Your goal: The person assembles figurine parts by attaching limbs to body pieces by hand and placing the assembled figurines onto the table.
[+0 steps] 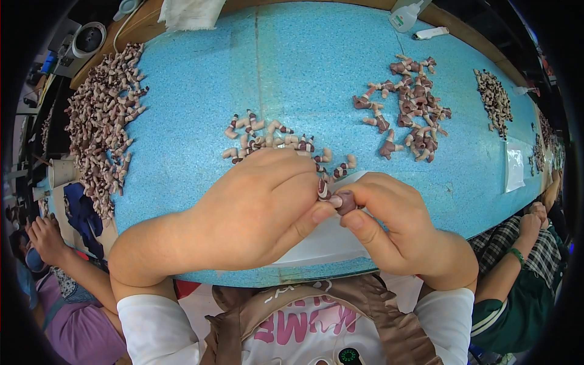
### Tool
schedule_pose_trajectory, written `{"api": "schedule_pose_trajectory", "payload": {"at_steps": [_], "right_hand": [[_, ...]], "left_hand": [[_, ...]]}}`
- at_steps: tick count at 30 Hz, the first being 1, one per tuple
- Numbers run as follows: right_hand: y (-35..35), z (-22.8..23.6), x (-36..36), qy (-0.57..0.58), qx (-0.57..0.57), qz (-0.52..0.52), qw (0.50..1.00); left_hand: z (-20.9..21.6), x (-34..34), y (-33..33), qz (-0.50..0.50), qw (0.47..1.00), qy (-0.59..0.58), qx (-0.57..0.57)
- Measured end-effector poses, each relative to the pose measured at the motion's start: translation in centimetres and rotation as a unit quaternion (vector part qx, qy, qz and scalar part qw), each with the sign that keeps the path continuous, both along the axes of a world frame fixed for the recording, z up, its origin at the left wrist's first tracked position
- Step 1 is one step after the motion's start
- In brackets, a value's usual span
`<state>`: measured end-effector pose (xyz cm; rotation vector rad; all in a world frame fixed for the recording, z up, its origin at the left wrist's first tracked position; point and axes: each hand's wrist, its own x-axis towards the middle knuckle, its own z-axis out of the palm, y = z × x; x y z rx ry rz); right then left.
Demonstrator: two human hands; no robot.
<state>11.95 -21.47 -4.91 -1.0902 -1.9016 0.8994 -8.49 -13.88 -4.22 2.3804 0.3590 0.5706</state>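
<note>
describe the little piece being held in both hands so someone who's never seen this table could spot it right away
On the long blue table, look at the near edge, where the left hand and right hand meet. Pinched between their fingertips is a small maroon-and-cream toy part, the only one lifted off the table, unlike the loose piles behind.

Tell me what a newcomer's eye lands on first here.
Front and centre, the left hand and right hand pinch a small brown-and-cream toy part together above the blue table. Behind them lies a small cluster of similar parts, with a big heap far left.
</note>
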Motion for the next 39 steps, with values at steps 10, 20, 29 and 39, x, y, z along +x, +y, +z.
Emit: {"api": "schedule_pose_trajectory", "payload": {"at_steps": [10,20,29,39], "right_hand": [[-0.5,0.4,0.0,-0.033,0.019,0.038,0.999],[-0.5,1.0,-0.1,0.043,-0.077,0.047,0.995],[-0.2,0.7,0.6,0.090,-0.103,0.037,0.990],[-0.7,1.1,0.1,0.020,-0.032,0.038,0.999]], "left_hand": [[0.3,0.1,-0.6,-0.065,0.997,0.030,-0.042],[0.2,0.6,-0.9,-0.030,0.991,-0.040,-0.121],[0.6,0.3,-0.4,-0.030,0.978,-0.033,-0.201],[0.3,0.5,-1.1,-0.038,0.991,-0.015,-0.129]]}}
